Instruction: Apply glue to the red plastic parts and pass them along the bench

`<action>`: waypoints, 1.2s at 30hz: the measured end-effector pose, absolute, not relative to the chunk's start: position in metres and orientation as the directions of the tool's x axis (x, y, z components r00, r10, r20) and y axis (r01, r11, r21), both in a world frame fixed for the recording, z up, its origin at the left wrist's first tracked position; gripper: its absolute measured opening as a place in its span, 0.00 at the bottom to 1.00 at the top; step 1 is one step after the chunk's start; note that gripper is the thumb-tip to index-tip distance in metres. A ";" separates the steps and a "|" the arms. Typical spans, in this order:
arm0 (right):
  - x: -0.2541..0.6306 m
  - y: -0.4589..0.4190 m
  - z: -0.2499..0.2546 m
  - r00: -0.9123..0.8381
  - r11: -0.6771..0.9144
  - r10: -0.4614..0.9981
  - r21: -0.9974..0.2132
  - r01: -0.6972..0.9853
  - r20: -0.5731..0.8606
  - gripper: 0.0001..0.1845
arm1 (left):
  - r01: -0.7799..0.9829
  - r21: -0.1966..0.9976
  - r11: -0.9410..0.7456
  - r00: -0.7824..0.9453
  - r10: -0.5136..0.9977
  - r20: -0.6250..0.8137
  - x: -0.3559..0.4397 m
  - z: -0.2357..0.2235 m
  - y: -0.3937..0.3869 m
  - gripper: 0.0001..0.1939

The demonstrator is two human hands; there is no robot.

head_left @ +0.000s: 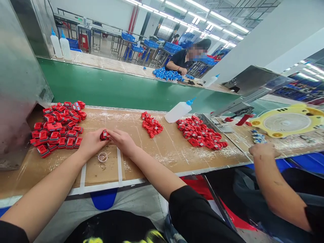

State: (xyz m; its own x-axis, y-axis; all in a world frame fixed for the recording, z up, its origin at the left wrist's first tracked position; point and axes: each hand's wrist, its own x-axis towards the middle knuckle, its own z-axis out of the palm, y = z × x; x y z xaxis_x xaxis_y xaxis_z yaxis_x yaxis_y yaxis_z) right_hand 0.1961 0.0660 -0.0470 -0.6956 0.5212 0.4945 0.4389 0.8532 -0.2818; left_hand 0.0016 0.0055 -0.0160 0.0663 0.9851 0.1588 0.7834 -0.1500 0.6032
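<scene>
Your left hand (91, 144) and right hand (123, 142) close narrowly from either side on a small red rectangular plastic block (104, 135), held at twelve o'clock above a small clear cup (102, 157). Similar red blocks lie in a large heap (57, 126) at ten o'clock, a small cluster (151, 125) at twelve-thirty and a broad heap (201, 132) at one o'clock, near a white plastic squeeze bottle (178, 112). The brown cardboard-covered bench (172, 152) meets a green conveyor belt (126, 87), and a co-worker's hand (264, 150) rests at two o'clock.
</scene>
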 end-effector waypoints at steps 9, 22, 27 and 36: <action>0.196 0.069 -0.043 -0.658 0.888 0.453 -0.369 0.273 0.602 0.25 | 0.252 0.966 -0.052 0.065 0.997 0.037 0.002 -0.022 0.017 0.35; 0.200 0.068 -0.024 -0.651 0.705 0.566 -0.707 0.065 0.505 0.40 | 0.162 0.985 -0.051 0.166 0.986 0.023 0.010 -0.016 0.019 0.25; 0.200 0.075 -0.024 -0.716 0.725 0.496 -0.688 0.031 0.491 0.37 | 0.270 0.954 -0.127 0.096 0.990 0.105 0.016 -0.011 0.019 0.25; 0.204 0.080 -0.011 -0.755 0.809 0.405 -0.586 0.033 0.516 0.33 | 0.233 0.966 -0.111 0.120 0.989 0.085 0.015 -0.009 0.023 0.26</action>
State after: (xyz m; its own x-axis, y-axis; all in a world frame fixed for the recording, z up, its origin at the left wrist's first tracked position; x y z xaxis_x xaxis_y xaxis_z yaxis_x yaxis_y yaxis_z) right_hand 0.2044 0.0797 -0.0106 -0.7552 0.4047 0.5156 0.0334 0.8093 -0.5864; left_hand 0.0146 0.0227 -0.0094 0.1201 0.9892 0.0846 0.2333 -0.1109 0.9661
